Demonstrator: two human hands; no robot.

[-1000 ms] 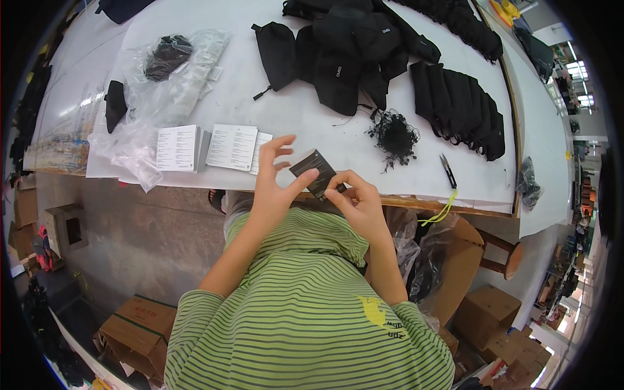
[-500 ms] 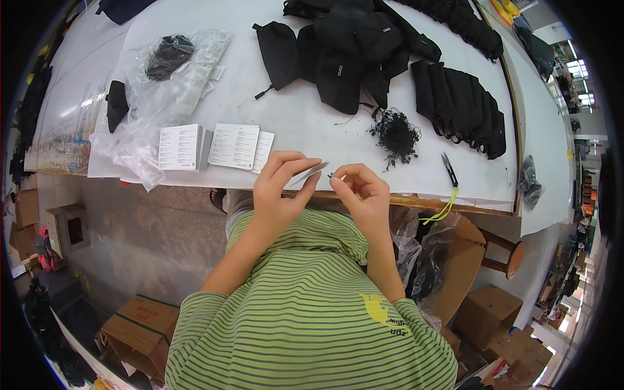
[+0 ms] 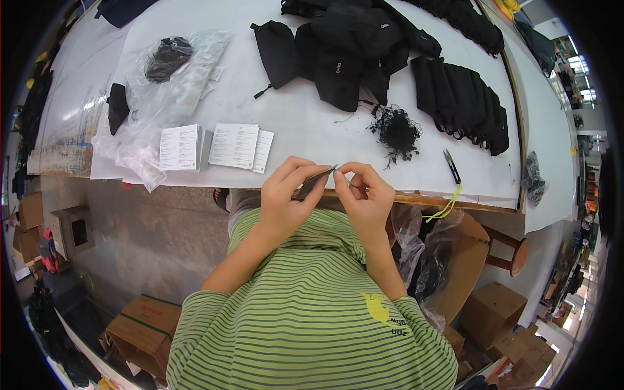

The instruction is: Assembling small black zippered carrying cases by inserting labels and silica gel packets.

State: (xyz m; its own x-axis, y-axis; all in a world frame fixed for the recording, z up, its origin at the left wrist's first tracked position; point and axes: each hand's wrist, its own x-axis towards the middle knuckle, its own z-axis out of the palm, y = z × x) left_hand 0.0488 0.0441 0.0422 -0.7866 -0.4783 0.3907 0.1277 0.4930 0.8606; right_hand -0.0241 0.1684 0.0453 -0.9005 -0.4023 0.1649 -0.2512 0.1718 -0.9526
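Near the table's front edge my left hand (image 3: 284, 195) pinches a thin card tag (image 3: 312, 184) between thumb and fingers, its dark side showing. My right hand (image 3: 367, 198) is closed in a pinch at the tag's tip, on what looks like a thin black string; a bit of it loops by the fingers. The fingertips of both hands nearly meet. Ahead and to the right lies a tangled bunch of black strings (image 3: 398, 133). Two piles of white printed tags, a left pile (image 3: 179, 148) and a fanned one (image 3: 233, 145), lie to my left.
Black pouches (image 3: 338, 65) are heaped at the back, and a row of black pouches (image 3: 461, 101) lies right. Thread snips (image 3: 452, 167) with a yellow cord rest near the right front edge. Clear plastic bags (image 3: 130, 153) spread at left. A carton (image 3: 465, 253) stands below the table.
My hands have come together: the right fingertips now meet the tag's tip. The tag has turned from its pale side to its dark side.
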